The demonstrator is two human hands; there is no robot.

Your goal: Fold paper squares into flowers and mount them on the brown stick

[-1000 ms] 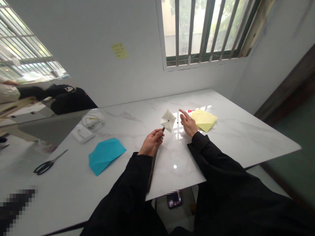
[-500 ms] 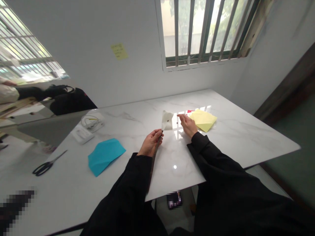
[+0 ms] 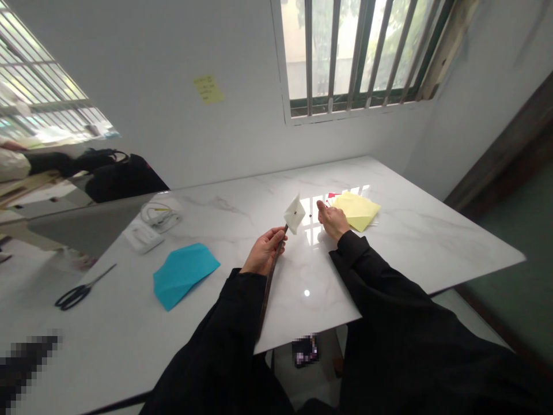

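My left hand (image 3: 265, 251) is closed around a dark brown stick (image 3: 273, 268) that slants down toward the table's front edge. A cream paper pinwheel (image 3: 294, 214) sits at the stick's top end, with a small dark dot at its centre. To the right of the pinwheel, apart from it, is my right hand (image 3: 333, 222). It holds nothing that I can see, and its fingers are apart and partly bent. A tiny dark speck (image 3: 310, 215) lies on the table between the pinwheel and my right hand.
Yellow paper (image 3: 358, 210) lies beyond my right hand, with a bit of red paper (image 3: 332, 195) beside it. Folded blue paper (image 3: 185, 274), scissors (image 3: 82, 291) and a white cable (image 3: 159, 214) lie on the left. The white table (image 3: 449, 230) meets the wall below a barred window.
The pinwheel has turned about its centre, so its blades point differently. My right hand has drawn slightly right, with its fingers more bent. My left hand has barely moved.
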